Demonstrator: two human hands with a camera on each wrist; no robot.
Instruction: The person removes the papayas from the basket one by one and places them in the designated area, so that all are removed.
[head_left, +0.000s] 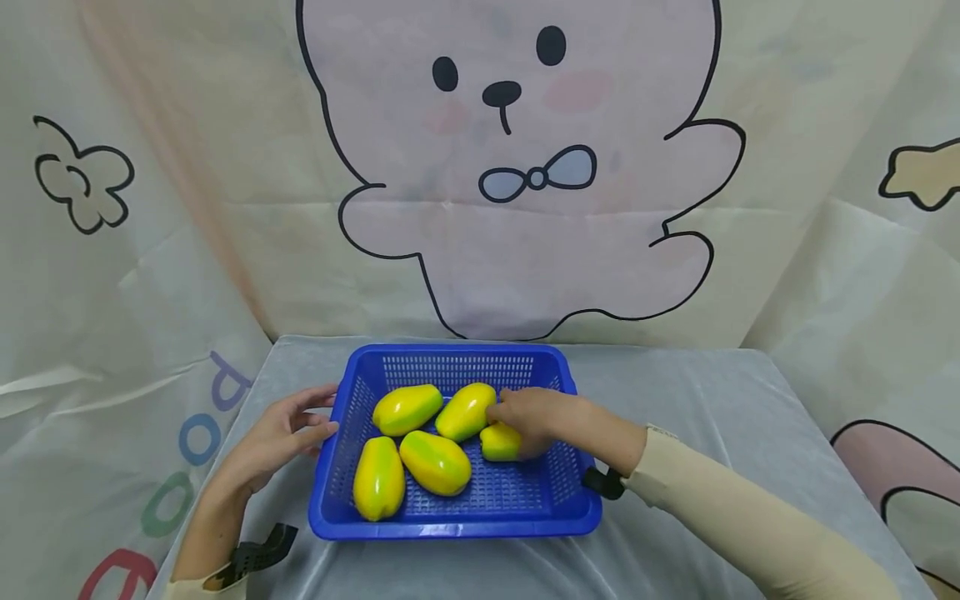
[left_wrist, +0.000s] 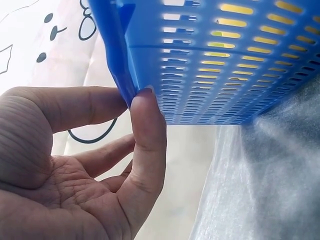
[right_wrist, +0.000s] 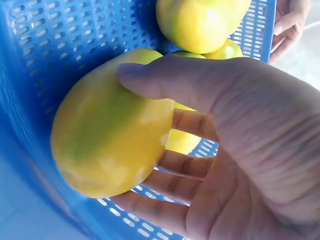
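A blue slotted basket [head_left: 450, 527] stands on the grey-covered table and holds several yellow-green fruits. My right hand [head_left: 527, 421] reaches into its right half, and its fingers and thumb curl round one fruit [head_left: 498, 443] low above the basket floor. The right wrist view shows that fruit [right_wrist: 105, 135] large, gripped by the right hand [right_wrist: 215, 145] against the basket wall [right_wrist: 60, 40]. My left hand [head_left: 288, 433] is at the basket's left rim. In the left wrist view, the left hand [left_wrist: 137, 107] pinches the rim between thumb and forefinger, below the slotted basket wall [left_wrist: 225, 65].
Loose fruits lie in the basket: two at the back [head_left: 407, 408] [head_left: 465, 411] and two at the front [head_left: 378, 477] [head_left: 435, 462]. Grey table cloth [head_left: 712, 417] stretches right of the basket. A cartoon backdrop [head_left: 510, 208] hangs close behind the table.
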